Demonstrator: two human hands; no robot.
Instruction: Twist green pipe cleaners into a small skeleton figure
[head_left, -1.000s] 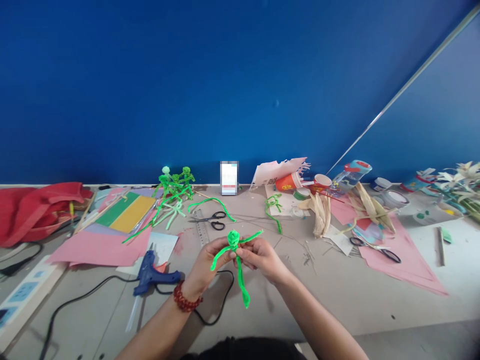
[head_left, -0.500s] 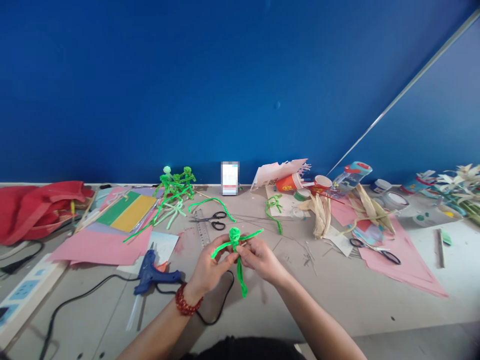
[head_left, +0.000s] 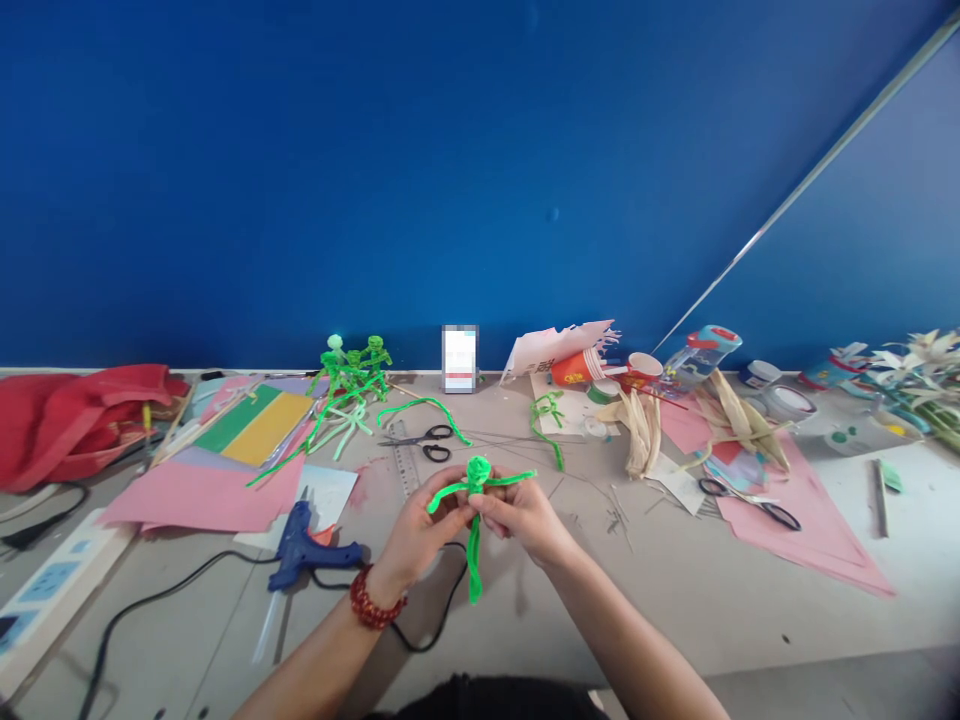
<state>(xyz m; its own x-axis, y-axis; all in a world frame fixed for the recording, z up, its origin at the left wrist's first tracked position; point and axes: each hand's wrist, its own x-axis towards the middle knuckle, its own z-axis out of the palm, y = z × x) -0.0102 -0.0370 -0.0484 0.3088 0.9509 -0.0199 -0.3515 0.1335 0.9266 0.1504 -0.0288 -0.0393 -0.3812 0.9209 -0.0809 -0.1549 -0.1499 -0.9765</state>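
Observation:
Between my two hands is a green pipe cleaner figure (head_left: 478, 472) with a coiled round head, two arms spread sideways and a length hanging down below. My left hand (head_left: 433, 517) pinches its body from the left, thumb in front. On the other side my right hand (head_left: 523, 511) grips the same body, its thumb meeting the left one. The fingers behind the figure are partly hidden. Just beyond my hands lie black-handled scissors (head_left: 427, 441) and a clear ruler (head_left: 405, 460). A loose green pipe cleaner (head_left: 425, 402) curves behind the scissors.
Several finished-looking green figures (head_left: 352, 375) stand at the back left. A blue glue gun (head_left: 307, 548) with its cord lies left of my hands, near a white power strip (head_left: 56, 590). A phone (head_left: 460, 358) leans on the wall. Pink paper (head_left: 806, 530) and more scissors (head_left: 752, 501) lie right.
The figure has shifted slightly right and turned a little, its head moving right. Its hanging length now points more straight down. Both hands keep their hold.

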